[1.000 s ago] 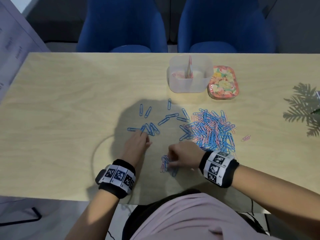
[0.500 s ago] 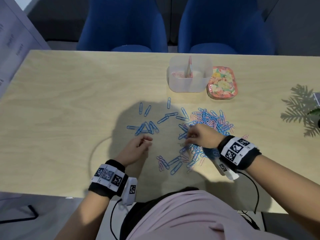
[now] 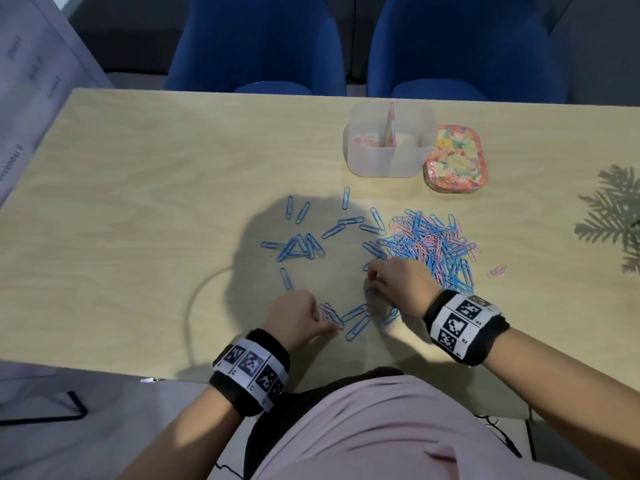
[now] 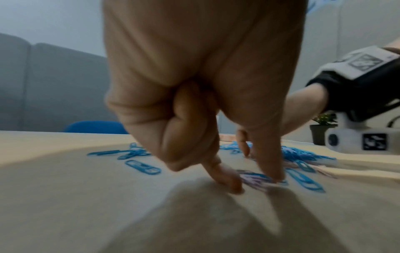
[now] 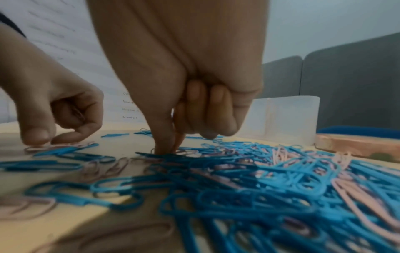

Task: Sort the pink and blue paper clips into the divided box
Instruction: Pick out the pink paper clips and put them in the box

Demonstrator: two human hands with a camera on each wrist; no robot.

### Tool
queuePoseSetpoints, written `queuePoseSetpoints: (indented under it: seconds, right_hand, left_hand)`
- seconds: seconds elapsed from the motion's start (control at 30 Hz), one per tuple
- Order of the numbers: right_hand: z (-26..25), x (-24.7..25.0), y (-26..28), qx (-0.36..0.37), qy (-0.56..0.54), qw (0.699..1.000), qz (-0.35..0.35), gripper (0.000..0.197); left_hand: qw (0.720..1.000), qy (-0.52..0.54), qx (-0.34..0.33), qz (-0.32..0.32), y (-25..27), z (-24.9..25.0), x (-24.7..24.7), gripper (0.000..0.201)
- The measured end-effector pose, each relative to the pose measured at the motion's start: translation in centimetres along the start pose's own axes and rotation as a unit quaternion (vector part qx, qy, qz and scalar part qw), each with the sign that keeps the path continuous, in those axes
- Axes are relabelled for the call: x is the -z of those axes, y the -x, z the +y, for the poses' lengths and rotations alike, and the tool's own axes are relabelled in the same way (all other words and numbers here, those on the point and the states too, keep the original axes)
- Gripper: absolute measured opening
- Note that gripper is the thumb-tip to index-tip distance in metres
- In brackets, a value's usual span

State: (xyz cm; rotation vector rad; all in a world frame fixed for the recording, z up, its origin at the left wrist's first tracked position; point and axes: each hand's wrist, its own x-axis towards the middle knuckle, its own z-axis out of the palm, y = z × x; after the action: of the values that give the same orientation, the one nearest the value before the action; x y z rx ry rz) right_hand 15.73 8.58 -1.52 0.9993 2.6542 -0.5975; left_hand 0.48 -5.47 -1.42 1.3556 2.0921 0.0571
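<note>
A mixed pile of pink and blue paper clips [image 3: 433, 244] [image 5: 270, 171] lies right of centre on the wooden table [image 3: 156, 202]. Sorted blue clips [image 3: 298, 249] lie to its left. A small cluster of clips [image 3: 353, 320] sits near the front edge. My left hand [image 3: 329, 318] [image 4: 255, 179] pinches pink clips in that cluster against the table. My right hand [image 3: 372, 275] [image 5: 166, 150] has thumb and forefinger together on a clip at the pile's left edge; its colour is unclear. The translucent divided box [image 3: 388, 161] [image 5: 288, 119] stands behind the pile, with pink clips in its left compartment.
A floral tin [image 3: 455, 159] sits against the box's right side. One stray pink clip [image 3: 497, 270] lies right of the pile. A plant's shadow [image 3: 613, 209] falls on the table's right end. Two blue chairs [image 3: 256, 46] stand behind the table.
My left hand has moved right and nearer, onto the small cluster, and a blue clip lies where it was. My right hand moved from the cluster to the pile's left edge.
</note>
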Motion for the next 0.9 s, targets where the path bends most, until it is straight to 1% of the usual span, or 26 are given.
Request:
queuePoseSetpoints:
  seconds: [0.1,0.17,0.23,0.3,0.37,0.4,0.43,0.5,0.53,0.57,0.63,0.67,0.77,0.83,0.9]
  right_hand:
    - [0.3,0.2,-0.2,-0.025,-0.048,0.998,0.011,0.014]
    - [0.5,0.7,-0.3,-0.026,-0.151,0.987,0.041,0.009]
    - [-0.1,1.3,-0.7,-0.022,-0.284,0.957,0.048,0.012]
    - [-1.0,1.8,-0.9,-0.028,-0.378,0.925,0.014,0.012]
    - [-1.9,1.8,-1.0,-0.033,-0.439,0.896,-0.058,0.009]
    - [-2.3,1.6,-1.0,-0.026,-0.438,0.895,-0.086,0.013]
    - [-2.7,1.4,-1.2,-0.011,-0.414,0.905,-0.099,0.019]
    - [-3.4,0.7,-1.5,0.040,-0.301,0.948,-0.096,0.024]
    - [-3.8,0.2,-1.5,0.061,-0.229,0.967,-0.094,0.021]
    - [-4.1,-0.3,-1.6,0.073,-0.160,0.980,-0.091,0.019]
    - [-4.9,-1.4,-1.4,0.089,-0.052,0.992,-0.071,0.027]
    - [-5.2,-1.9,-1.3,0.101,-0.027,0.992,-0.065,0.030]
    - [-5.5,-2.5,-1.5,0.107,-0.047,0.991,-0.065,0.024]
    - [-4.9,-2.4,-1.6,0.090,-0.089,0.989,-0.069,0.022]
    - [-3.9,-1.9,-1.5,0.073,-0.142,0.985,-0.059,0.020]
  left_hand:
    - [0.999,0.041,0.012,-0.005,0.0,0.1,-0.1,0.023]
    - [0.998,0.059,0.021,0.000,-0.2,-0.3,0.2,0.019]
    - [0.998,0.059,0.014,0.014,-0.2,-0.6,0.6,0.020]
    - [0.998,0.058,0.004,0.017,-0.1,-0.9,0.8,0.021]
    - [0.998,0.057,0.004,0.014,-0.1,-1.2,0.9,0.020]
    - [0.998,0.056,0.007,0.015,0.0,-1.4,1.0,0.018]
    - [0.998,0.059,0.013,0.019,0.0,-1.7,1.2,0.019]
    - [0.997,0.071,0.024,0.033,-0.2,-2.4,1.7,0.025]
    - [0.995,0.079,0.032,0.044,-0.2,-2.7,2.2,0.027]
    - [0.994,0.087,0.042,0.058,-0.3,-3.0,2.9,0.026]
    - [0.990,0.095,0.054,0.089,-0.6,-3.2,4.4,0.021]
    - [0.989,0.094,0.050,0.104,-0.9,-3.0,5.3,0.020]
    - [0.990,0.074,0.007,0.119,-2.3,-0.8,8.0,0.017]
    - [0.991,0.062,-0.041,0.114,-3.9,1.4,9.9,0.017]
    - [0.986,0.067,-0.080,0.129,-6.1,3.8,11.9,0.016]
